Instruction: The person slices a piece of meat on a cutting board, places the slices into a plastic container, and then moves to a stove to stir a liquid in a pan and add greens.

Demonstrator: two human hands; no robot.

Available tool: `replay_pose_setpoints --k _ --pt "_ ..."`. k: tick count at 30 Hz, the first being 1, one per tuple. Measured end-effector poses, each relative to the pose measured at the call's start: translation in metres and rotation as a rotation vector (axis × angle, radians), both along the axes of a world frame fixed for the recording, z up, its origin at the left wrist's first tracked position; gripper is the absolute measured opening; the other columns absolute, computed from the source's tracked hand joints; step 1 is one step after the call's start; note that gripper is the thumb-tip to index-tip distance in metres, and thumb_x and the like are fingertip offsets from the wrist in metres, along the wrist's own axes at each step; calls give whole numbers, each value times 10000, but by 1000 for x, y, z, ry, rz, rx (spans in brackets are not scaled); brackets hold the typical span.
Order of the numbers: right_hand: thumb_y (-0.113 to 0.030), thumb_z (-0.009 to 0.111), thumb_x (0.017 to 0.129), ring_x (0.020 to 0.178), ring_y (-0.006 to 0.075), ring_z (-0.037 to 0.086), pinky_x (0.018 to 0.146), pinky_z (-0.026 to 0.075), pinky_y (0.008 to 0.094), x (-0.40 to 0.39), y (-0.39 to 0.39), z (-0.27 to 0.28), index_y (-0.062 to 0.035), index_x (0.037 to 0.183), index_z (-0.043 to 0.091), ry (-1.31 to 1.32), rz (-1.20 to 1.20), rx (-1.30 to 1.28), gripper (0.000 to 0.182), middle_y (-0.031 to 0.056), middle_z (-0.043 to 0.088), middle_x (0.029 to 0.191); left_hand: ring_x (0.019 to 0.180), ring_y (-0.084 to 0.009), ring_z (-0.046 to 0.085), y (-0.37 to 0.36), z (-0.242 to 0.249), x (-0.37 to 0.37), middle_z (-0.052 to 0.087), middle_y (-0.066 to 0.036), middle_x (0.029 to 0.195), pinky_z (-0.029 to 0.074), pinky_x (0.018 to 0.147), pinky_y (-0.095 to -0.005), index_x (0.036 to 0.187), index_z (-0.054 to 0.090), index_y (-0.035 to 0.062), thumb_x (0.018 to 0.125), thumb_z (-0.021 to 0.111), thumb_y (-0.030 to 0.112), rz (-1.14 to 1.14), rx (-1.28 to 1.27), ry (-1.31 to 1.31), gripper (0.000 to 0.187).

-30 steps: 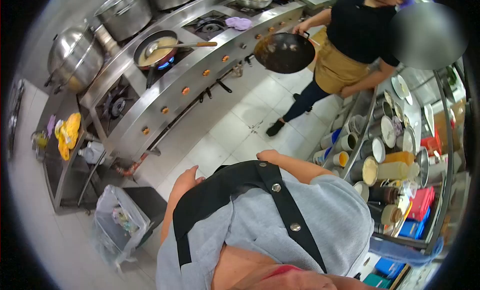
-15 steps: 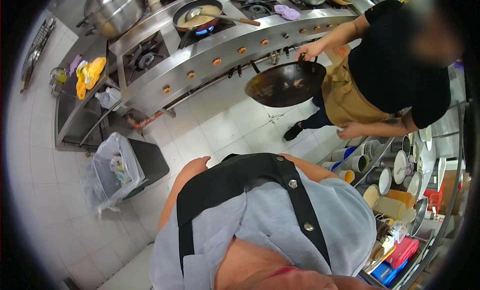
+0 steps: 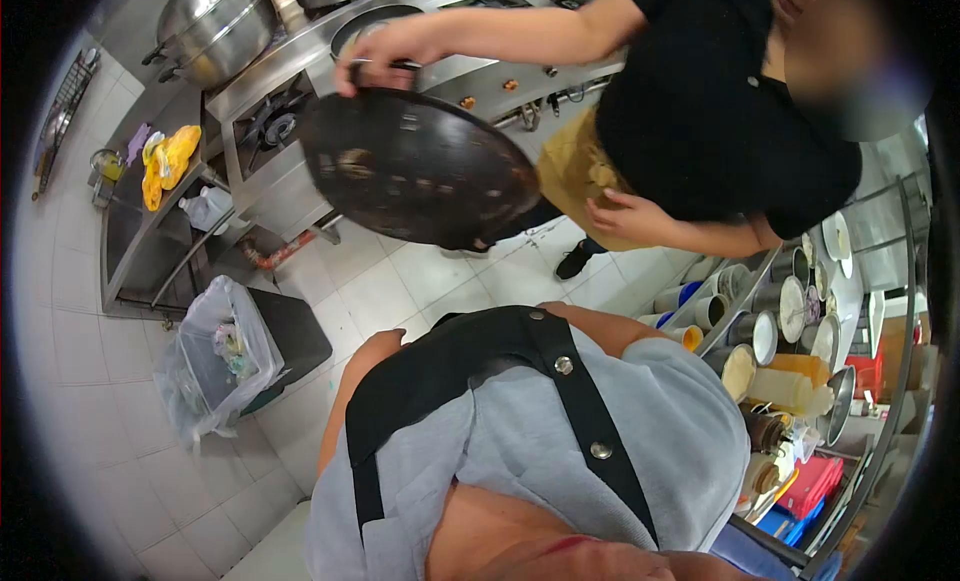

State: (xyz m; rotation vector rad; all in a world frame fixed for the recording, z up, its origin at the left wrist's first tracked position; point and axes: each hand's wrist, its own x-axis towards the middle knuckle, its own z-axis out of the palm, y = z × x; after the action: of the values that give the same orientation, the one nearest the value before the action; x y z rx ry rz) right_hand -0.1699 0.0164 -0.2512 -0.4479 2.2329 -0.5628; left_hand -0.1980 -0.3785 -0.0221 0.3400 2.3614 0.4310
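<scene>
My left hand (image 3: 385, 341) shows only in part at the edge of my black apron (image 3: 450, 351); its fingers are mostly hidden. My right forearm (image 3: 595, 326) runs behind the apron, and the hand at its end is out of sight. In front of me a co-worker in a black top (image 3: 720, 121) grips a large dark wok (image 3: 420, 166) by its handle with one hand (image 3: 390, 51). The wok hangs tilted between me and the stove. The co-worker's other hand (image 3: 630, 221) is held near their tan apron (image 3: 575, 176).
A lined rubbish bin (image 3: 290, 331) stands on the left of the tiled floor. Beyond the wok, a pan (image 3: 370, 23) sits on the stove, near a large steel pot (image 3: 215, 31). A yellow bag (image 3: 168, 166) lies on the side counter. Containers crowd the right-hand shelves (image 3: 745, 291).
The co-worker has carried the wok leftward, closer to me, and now it covers part of the stove front. My left hand has drawn back slightly behind my apron edge.
</scene>
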Motion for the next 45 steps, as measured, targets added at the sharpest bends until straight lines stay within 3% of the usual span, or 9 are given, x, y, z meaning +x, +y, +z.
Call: replay_pose_setpoints --k 5,7,9,20,26,28,35,40,45 --pt "-314 604 793 1045 280 611 857 474 396 -24 -30 25 -58 1075 662 -103 262 248 385 155 645 1116 1174 -356 531 -5 -9 -7 572 -248 1221 435 972 -414 1230 557 -19 909 529 299 -59 -10 -96 453" --pt "-296 623 748 946 329 643 794 494 434 -30 -47 14 -72 1031 693 -209 5 310 367 166 674 1019 1170 -365 531 3 11 -5 569 -250 1225 432 976 -413 1272 522 -14 900 549 277 -104 1 -71 473" --pt "-277 645 718 835 340 667 765 505 447 -26 -46 35 -38 944 713 17 150 209 336 184 689 887 1165 -367 534 6 11 -6 570 -251 1223 434 973 -414 1276 518 -12 898 552 275 -130 -5 -67 476" --pt "-217 651 765 897 350 653 786 511 444 -12 -22 65 -83 977 717 -92 36 249 259 169 688 975 1138 -379 548 26 -34 -33 575 -258 1209 442 957 -416 1300 495 0 889 566 264 -223 -57 -77 493" --pt "-146 671 733 907 342 647 783 505 449 -21 16 -8 -111 988 722 -270 97 314 262 153 683 1021 1124 -385 556 40 -50 -49 577 -262 1202 446 948 -417 1313 483 7 884 574 258 -219 -50 -94 505" --pt "-112 666 726 913 336 646 785 504 450 -24 26 51 -104 1021 710 -231 62 261 298 166 678 1034 1119 -387 558 42 -54 -55 578 -263 1200 447 945 -417 1318 479 9 883 577 256 -200 -52 -88 510" --pt "-91 584 784 968 343 634 832 503 440 -102 49 23 -105 1026 705 -202 96 436 270 178 664 1064 1102 -395 567 46 -61 -73 581 -267 1191 452 935 -418 1333 464 17 877 586 248 -72 6 0 526" --pt "-67 506 811 952 370 631 823 504 458 -219 35 46 -82 986 680 264 -115 60 248 197 666 1014 1063 -400 585 68 -44 -94 596 -269 1158 462 911 -423 1338 463 29 871 593 251 168 25 116 533" --pt "-119 545 814 976 348 583 799 503 458 -314 -7 194 -38 882 605 899 -164 -259 121 152 607 976 972 -390 612 99 -11 -158 625 -263 1076 474 870 -440 1328 474 47 866 590 245 354 73 257 516"
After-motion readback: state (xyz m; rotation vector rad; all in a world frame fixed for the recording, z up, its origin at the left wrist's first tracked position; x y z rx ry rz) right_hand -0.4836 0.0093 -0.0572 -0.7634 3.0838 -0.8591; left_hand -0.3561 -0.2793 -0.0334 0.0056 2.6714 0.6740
